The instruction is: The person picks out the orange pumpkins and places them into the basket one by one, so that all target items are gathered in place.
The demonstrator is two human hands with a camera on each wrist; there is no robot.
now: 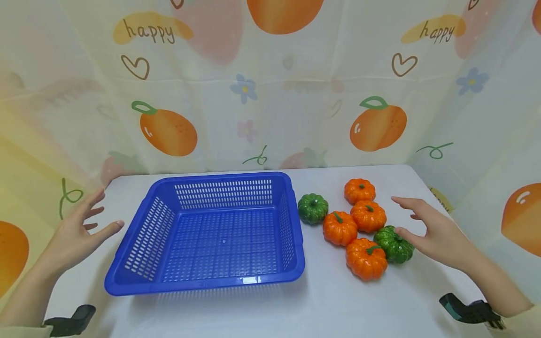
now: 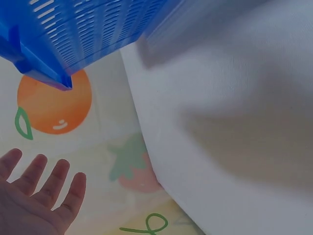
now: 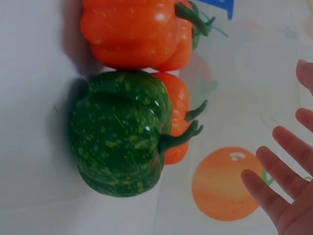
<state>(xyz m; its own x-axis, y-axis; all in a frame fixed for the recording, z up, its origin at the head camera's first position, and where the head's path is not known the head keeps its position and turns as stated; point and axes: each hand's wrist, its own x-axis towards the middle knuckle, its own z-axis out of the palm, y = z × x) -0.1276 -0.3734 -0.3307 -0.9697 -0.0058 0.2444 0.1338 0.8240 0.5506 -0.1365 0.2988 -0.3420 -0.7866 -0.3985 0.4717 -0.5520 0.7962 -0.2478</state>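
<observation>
A blue plastic basket (image 1: 224, 239) with slotted walls stands on the white table, and nothing lies in it. To its right sit several small orange pumpkins (image 1: 367, 259) and two green ones, one green pumpkin (image 1: 313, 208) beside the basket's right wall. My right hand (image 1: 439, 234) hovers by the other green pumpkin (image 3: 120, 134), its thumb overlapping it in the head view, fingers spread and holding nothing. Left of the basket, my left hand (image 1: 80, 234) is raised with fingers apart and nothing in it. The left wrist view shows that hand's spread fingers (image 2: 53, 183) below the basket wall.
The white table (image 1: 321, 305) ends at a back edge against a patterned curtain (image 1: 296, 94) printed with oranges, hearts and flowers. The curtain also hangs along both sides. Dark straps (image 1: 471, 310) sit at both wrists.
</observation>
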